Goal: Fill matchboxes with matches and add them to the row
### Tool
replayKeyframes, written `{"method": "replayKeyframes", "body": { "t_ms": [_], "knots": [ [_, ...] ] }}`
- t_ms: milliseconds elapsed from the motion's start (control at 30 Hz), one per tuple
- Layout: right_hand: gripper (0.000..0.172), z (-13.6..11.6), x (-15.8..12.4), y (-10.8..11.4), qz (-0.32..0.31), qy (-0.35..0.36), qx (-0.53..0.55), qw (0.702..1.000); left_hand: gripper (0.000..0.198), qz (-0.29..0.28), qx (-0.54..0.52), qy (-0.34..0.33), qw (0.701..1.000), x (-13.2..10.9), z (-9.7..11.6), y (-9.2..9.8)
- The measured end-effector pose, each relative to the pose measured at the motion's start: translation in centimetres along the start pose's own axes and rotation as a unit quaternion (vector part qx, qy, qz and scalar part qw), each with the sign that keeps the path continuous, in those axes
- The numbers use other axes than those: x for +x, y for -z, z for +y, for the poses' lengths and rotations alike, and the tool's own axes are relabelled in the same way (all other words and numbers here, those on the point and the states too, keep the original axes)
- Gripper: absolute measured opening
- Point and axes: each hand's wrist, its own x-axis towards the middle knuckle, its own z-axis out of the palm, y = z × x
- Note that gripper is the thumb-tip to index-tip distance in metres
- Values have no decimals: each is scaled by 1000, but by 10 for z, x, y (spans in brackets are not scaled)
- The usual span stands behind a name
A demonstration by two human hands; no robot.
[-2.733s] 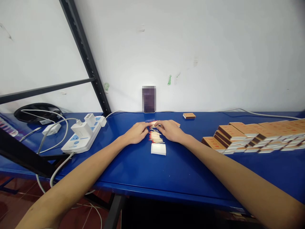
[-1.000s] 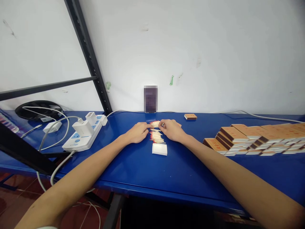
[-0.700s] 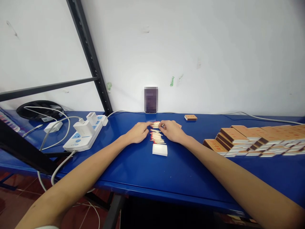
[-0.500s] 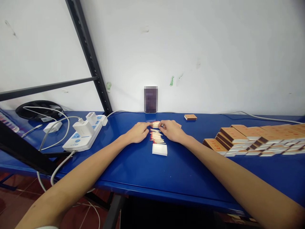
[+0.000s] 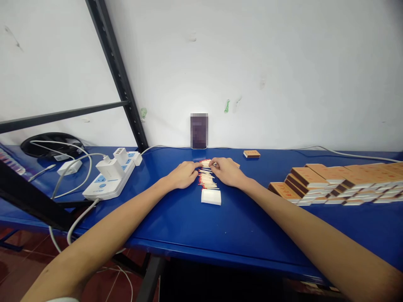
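Loose wooden matches (image 5: 207,179) with red heads lie in a column on the blue table, heads toward the left. At their left side, my left hand (image 5: 183,174) has its index finger stretched onto the upper matches, with the thumb apart below it. My right hand (image 5: 228,171) is at the right ends of the upper matches, its thumb and index finger curled together; whatever is between the fingertips is too small to make out. A white matchbox tray (image 5: 211,197) lies just below the matches. Behind my right hand, an orange-brown matchbox piece (image 5: 236,165) is mostly hidden.
Many matchboxes (image 5: 310,177) are stacked at the right. A single matchbox (image 5: 252,154) lies near the wall. A dark, blurred-out device (image 5: 199,131) leans against the wall. A power strip (image 5: 110,182) with chargers and cables is at the left, beside a black metal frame (image 5: 119,75).
My left index finger has slid slightly to the right over the upper matches, closer to my right fingertips. My right hand has barely moved. The tray and the boxes are unchanged.
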Motion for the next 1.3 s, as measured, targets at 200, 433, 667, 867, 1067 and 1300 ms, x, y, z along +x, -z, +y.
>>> {"method": "replayKeyframes", "body": {
  "t_ms": [200,433,667,867,1067,1300],
  "knots": [
    [21,3,1,-1,-1,6,-8,1000,46,1,2,-4,1000,-1,-2,0],
    [25,3,1,-2,-11,18,-12,1000,46,1,-4,-9,1000,0,-3,-1],
    [28,3,2,-2,-24,24,-15,999,47,-1,-7,-10,1000,1,1,1],
    [26,1,1,0,-26,21,-7,999,46,-7,2,-7,1000,1,0,0],
    [22,2,1,0,-30,30,2,999,45,-6,-7,-20,1000,0,-2,0],
    [22,1,-2,-1,-32,42,15,998,38,-2,-47,-30,998,-2,0,3]
  ]
}}
